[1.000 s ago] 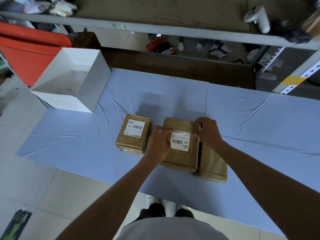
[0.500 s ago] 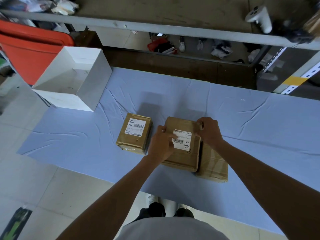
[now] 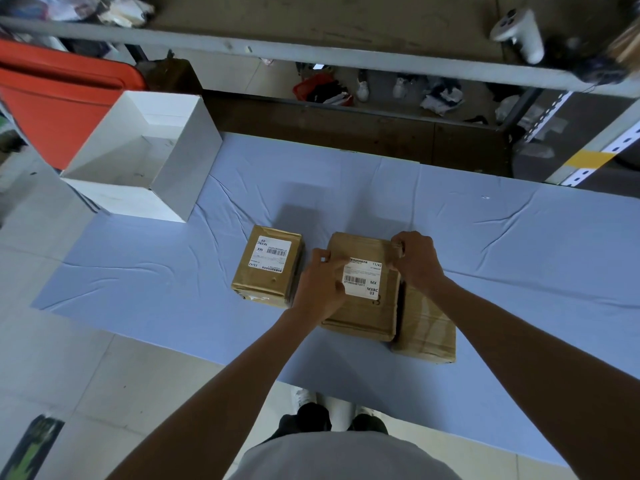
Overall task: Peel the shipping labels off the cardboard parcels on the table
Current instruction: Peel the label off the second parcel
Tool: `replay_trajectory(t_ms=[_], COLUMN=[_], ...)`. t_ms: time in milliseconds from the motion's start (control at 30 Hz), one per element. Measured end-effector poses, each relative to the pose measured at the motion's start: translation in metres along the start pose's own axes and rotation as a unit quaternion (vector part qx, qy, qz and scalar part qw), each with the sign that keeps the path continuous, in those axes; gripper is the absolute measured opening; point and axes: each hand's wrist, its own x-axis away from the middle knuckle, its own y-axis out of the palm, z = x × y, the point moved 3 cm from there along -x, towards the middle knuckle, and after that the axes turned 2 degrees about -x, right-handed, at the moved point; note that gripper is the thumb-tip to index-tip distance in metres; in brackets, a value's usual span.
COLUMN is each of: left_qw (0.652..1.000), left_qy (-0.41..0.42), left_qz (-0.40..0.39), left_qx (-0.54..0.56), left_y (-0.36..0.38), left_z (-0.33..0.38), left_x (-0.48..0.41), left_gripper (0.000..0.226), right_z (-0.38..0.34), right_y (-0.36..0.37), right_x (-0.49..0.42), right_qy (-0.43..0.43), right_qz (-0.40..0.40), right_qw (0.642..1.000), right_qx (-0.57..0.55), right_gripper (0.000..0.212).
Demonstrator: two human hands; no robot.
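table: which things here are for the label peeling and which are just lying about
For the job: middle parcel, middle label, left parcel, left label, right parcel, left hand, right hand.
Lying about: white box, red container, white controller.

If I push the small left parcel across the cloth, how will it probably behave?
The left parcel looks boxy and flat-based, so it should slide, not roll. Its taped cardboard seems stiff, likely keeping shape. The cloth is wrinkled, so it may bunch ahead.
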Motion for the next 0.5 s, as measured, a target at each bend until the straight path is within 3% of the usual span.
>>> replay_trajectory(t_ms=[167, 300, 500], left_qw=[1.000, 0.998, 0.999], left_qy=[0.001, 0.028, 0.018], left_qz=[0.002, -0.040, 0.018], left_qx=[0.009, -0.041, 0.028], left_y=[-0.005, 0.001, -0.010], left_z=[-0.003, -0.002, -0.008], left_x=[-0.004, 0.002, -0.002], left_gripper=[0.041, 0.008, 0.044], right_z=[0.000, 0.001, -0.005], right_y=[0.003, 0.002, 0.001], right_x=[-0.003, -0.002, -0.003], right_qy=[0.003, 0.014, 0.007], right_qz=[0.000, -0.002, 0.005], right_qw=[1.000, 1.000, 1.000], right_qx=[0.012, 0.013, 0.001], right_gripper=[0.032, 0.025, 0.032])
